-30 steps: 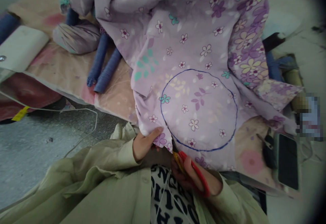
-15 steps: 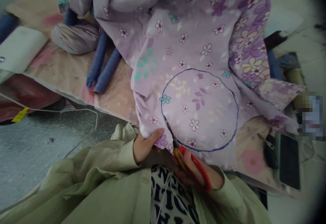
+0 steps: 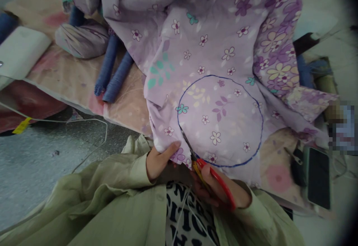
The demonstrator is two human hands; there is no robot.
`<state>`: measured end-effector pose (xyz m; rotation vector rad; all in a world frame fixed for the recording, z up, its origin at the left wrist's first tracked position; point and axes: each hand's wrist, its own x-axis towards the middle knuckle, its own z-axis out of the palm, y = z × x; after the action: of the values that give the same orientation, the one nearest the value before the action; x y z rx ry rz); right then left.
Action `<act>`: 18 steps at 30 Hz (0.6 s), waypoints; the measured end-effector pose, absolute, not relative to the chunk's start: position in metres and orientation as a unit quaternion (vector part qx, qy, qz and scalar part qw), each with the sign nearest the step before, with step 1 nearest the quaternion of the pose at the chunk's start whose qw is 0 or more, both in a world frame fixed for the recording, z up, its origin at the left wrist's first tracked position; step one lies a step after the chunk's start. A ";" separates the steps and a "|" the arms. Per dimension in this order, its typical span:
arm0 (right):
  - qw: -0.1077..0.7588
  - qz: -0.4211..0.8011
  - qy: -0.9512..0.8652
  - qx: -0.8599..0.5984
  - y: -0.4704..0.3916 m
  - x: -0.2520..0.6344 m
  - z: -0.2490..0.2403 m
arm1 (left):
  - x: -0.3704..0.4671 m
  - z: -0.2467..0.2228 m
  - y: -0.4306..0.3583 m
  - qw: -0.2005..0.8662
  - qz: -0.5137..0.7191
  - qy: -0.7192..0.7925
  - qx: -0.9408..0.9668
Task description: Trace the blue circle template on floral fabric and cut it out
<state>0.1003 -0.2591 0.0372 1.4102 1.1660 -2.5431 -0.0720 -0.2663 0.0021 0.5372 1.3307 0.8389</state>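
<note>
Seen from above, a pale purple cotton cloth printed with flowers (image 3: 192,57) spreads over a table with a peach, floral plastic cover (image 3: 72,78). A large circle in dark blue line (image 3: 263,121) marks the cloth's near part, which lies fairly flat; folds bunch at the far side. The left hand (image 3: 160,159) pinches the cloth's near edge between thumb and fingers, left of the circle's lower curve. The right hand (image 3: 219,186) grips scissors with red and yellow handles (image 3: 216,179) at that edge, their dark blades reaching in along the circle's lower left; how wide they open is hard to tell. Both hands are at the table's near edge, just in front of the person's body. Two blue thread-wound rolls (image 3: 113,71) lie left of the cloth; a dark-screened phone (image 3: 319,177) rests near the right edge.
</note>
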 end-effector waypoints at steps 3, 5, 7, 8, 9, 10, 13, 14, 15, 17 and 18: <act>0.010 -0.807 0.377 0.454 -0.260 0.105 0.032 | -0.072 0.003 -0.266 0.672 0.379 0.591 0.235; 0.014 -0.817 0.363 0.447 -0.261 0.108 0.027 | -0.072 0.005 -0.265 0.674 0.378 0.591 0.231; 0.014 -0.829 0.344 0.441 -0.263 0.110 0.024 | -0.073 0.006 -0.264 0.678 0.372 0.595 0.219; 0.011 -0.833 0.337 0.439 -0.263 0.111 0.023 | -0.072 0.007 -0.264 0.679 0.370 0.597 0.214; 0.007 -0.834 0.333 0.439 -0.264 0.111 0.023 | -0.072 0.007 -0.264 0.679 0.368 0.599 0.211; 0.005 -0.834 0.331 0.442 -0.265 0.111 0.023 | -0.072 0.007 -0.264 0.680 0.367 0.600 0.208; 0.008 -0.825 0.329 0.458 -0.268 0.110 0.022 | -0.071 0.007 -0.265 0.681 0.373 0.596 0.206; 0.011 -0.823 0.330 0.462 -0.269 0.110 0.022 | -0.071 0.007 -0.265 0.682 0.377 0.592 0.207; 0.012 -0.821 0.332 0.465 -0.270 0.111 0.021 | -0.071 0.006 -0.265 0.682 0.381 0.588 0.208; 0.009 -0.820 0.336 0.464 -0.271 0.111 0.020 | -0.070 0.006 -0.265 0.681 0.388 0.584 0.210; 0.006 -0.820 0.337 0.462 -0.271 0.111 0.019 | -0.071 0.005 -0.265 0.680 0.389 0.585 0.211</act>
<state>0.1107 -0.2708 0.0195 1.4458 1.0561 -2.5668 -0.0705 -0.2653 0.0051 0.4736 1.3126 0.8744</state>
